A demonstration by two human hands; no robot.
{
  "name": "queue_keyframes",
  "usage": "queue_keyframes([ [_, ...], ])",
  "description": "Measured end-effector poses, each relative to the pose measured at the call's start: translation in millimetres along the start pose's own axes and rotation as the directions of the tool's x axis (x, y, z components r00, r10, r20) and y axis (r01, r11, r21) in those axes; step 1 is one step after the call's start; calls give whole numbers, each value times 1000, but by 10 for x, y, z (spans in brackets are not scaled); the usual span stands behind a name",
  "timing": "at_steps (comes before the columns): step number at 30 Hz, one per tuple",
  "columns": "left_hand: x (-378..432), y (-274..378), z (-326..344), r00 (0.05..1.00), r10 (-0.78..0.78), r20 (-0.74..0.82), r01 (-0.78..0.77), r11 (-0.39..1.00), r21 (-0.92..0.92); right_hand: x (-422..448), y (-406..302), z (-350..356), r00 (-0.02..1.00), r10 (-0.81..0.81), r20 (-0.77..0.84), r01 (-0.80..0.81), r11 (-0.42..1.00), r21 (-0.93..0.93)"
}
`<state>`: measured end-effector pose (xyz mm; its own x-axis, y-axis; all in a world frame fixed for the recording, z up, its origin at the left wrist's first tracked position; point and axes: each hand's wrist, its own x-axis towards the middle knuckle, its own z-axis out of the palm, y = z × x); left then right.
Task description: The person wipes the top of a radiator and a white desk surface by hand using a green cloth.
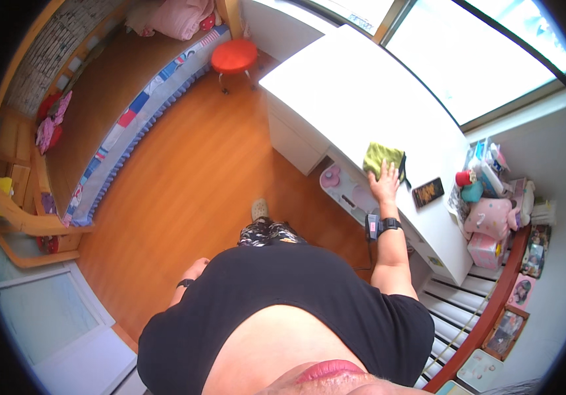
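Note:
My right hand (pixel 385 183) rests with spread fingers on the near edge of a yellow-green cloth (pixel 379 157) with a dark border. The cloth lies folded on a white desk (pixel 332 94) by the window. To the right of the hand a smartphone (pixel 428 192) lies on the desk with its screen lit. My left hand (pixel 195 268) hangs low beside my body above the wooden floor; its fingers are partly hidden, and nothing shows in it.
A red round stool (pixel 234 56) stands at the desk's far left end. Plush items and a pink pillow (pixel 491 217) crowd the desk's right end, above a white radiator (pixel 460 306). A bed frame (pixel 95 94) with a patterned skirt runs along the left.

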<state>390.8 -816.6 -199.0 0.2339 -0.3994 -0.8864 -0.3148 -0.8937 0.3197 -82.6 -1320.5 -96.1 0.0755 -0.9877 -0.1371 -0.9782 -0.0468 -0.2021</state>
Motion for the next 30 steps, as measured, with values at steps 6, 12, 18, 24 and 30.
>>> queue_keyframes([
  [6, -24, 1060, -1265, 960, 145, -240, -170, 981, -89, 710, -1091, 286, 997, 55, -57, -53, 998, 36],
  [12, 767, 1878, -2171, 927, 286, -241, -229, 944, 237, 1191, -2832, 484, 949, -314, 18, 314, 949, -29],
  [18, 1020, 3455, -2367, 815, 545, -198, -485, 827, 283, 1385, -3533, 493, 895, -444, -32, 445, 896, 15],
  [24, 1249, 4725, -2339, 688, 675, -266, -655, 736, 174, 2050, -3456, 374, 742, -666, -82, 670, 738, 76],
  [30, 1576, 5982, -2335, 495, 782, -378, -671, 620, 405, 3178, -3382, 159, 764, -645, -34, 646, 762, 52],
])
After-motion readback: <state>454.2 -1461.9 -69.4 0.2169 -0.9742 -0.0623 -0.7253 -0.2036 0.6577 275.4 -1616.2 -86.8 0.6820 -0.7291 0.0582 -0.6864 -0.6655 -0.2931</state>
